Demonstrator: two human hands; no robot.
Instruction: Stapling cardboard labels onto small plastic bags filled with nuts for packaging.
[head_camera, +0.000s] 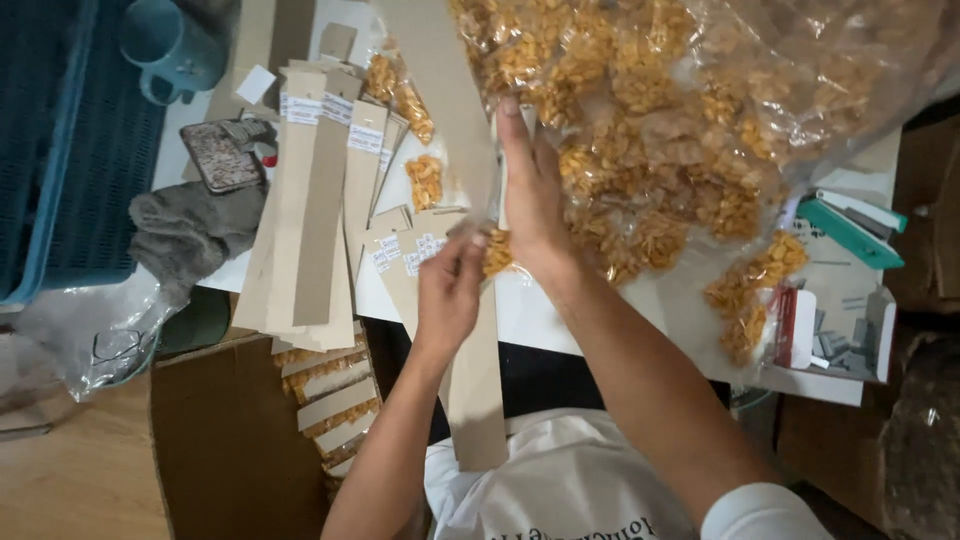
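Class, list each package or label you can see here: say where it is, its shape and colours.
Large clear bag: top right, orange snacks inside.
Cardboard strips: centre-left, long, brown.
White labels: rectangular, atop those strips.
Small box: right, open, white and red.

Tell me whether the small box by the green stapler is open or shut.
Open: the box shows its flap raised and staple strips inside.

Long tan cardboard strip (478, 395), tilted, beside small orange snack packet (496, 250).
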